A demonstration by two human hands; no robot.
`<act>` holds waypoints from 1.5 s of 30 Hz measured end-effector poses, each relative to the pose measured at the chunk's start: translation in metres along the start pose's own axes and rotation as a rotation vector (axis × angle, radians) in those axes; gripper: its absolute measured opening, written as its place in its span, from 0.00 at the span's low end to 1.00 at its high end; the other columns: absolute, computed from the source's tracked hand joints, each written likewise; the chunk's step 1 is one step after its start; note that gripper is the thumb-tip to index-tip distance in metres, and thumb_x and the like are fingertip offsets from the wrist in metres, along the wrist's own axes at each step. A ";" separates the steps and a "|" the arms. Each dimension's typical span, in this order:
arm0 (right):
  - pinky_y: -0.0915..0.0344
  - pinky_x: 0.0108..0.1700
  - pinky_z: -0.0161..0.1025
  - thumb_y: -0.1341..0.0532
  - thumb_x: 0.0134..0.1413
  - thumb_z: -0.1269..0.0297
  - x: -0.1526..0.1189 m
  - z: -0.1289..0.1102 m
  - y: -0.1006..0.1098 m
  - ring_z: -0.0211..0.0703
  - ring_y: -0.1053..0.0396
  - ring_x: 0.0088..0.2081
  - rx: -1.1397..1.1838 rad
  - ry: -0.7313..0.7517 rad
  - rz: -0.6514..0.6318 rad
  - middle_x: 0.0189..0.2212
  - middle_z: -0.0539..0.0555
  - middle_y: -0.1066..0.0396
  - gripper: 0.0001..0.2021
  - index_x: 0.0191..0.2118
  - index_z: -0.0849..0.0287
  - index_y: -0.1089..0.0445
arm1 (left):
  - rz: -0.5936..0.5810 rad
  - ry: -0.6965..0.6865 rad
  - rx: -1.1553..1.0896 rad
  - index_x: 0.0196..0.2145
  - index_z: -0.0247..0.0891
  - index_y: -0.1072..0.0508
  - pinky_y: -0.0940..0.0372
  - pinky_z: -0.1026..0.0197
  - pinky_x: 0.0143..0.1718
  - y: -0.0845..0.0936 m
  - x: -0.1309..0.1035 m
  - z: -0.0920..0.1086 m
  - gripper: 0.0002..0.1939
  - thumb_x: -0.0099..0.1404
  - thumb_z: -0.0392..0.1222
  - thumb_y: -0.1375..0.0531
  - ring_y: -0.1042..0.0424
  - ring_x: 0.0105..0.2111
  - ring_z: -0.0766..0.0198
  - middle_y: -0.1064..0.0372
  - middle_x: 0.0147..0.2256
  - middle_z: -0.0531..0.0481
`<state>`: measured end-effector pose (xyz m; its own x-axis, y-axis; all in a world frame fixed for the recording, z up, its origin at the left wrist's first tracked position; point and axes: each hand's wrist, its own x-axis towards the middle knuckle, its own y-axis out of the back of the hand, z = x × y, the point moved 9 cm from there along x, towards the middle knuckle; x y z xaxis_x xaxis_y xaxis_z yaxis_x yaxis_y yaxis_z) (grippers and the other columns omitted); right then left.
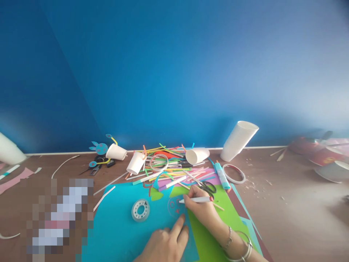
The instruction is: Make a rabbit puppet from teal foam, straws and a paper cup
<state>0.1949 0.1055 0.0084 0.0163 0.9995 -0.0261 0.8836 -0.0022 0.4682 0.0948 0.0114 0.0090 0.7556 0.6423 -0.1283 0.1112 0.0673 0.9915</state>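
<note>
My right hand (pixel 200 207) is closed around a white marker (pixel 199 199) with a red end, its tip at a face drawn in red inside a circle (pixel 174 206) on the blue paper (pixel 114 218). My left hand (pixel 166 243) lies on the same paper just below the drawing, its fingers spread and holding nothing. Left of the drawing sits a roll of clear tape (pixel 140 210). Green paper (pixel 231 218) lies under my right wrist. Black-handled scissors (pixel 208 187) rest just beyond my right hand.
Behind the papers is a pile of colored straws (pixel 169 163) with paper cups (pixel 196 155). A cup stack (pixel 238 141) leans near the blue wall. A tape ring (pixel 233 174) and glue tube (pixel 222 176) lie right. A cup figure (pixel 116 151) is at the back left.
</note>
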 end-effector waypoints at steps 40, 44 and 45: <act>0.48 0.21 0.32 0.43 0.45 0.64 -0.001 -0.002 0.003 0.33 0.48 0.18 -0.009 -0.014 0.021 0.14 0.43 0.45 0.11 0.19 0.55 0.46 | -0.006 0.004 -0.025 0.58 0.35 0.41 0.30 0.64 0.25 0.004 -0.001 -0.001 0.21 0.67 0.34 0.53 0.24 0.29 0.62 0.43 0.59 0.34; 0.49 0.21 0.32 0.42 0.44 0.65 -0.002 -0.005 0.004 0.33 0.49 0.19 -0.033 -0.005 0.036 0.14 0.42 0.47 0.11 0.19 0.55 0.46 | -0.021 0.008 -0.030 0.58 0.35 0.41 0.30 0.63 0.24 0.005 -0.001 -0.001 0.21 0.67 0.34 0.53 0.24 0.29 0.61 0.43 0.59 0.35; 0.49 0.21 0.32 0.42 0.44 0.65 -0.002 -0.006 0.003 0.33 0.49 0.19 -0.031 -0.003 0.035 0.14 0.42 0.47 0.11 0.19 0.55 0.46 | -0.026 0.010 -0.031 0.58 0.36 0.42 0.30 0.63 0.24 0.005 -0.001 -0.001 0.21 0.67 0.34 0.53 0.24 0.29 0.61 0.43 0.59 0.34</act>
<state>0.1952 0.1032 0.0151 0.0486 0.9988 -0.0115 0.8676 -0.0365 0.4960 0.0942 0.0117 0.0138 0.7464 0.6475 -0.1539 0.1108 0.1072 0.9881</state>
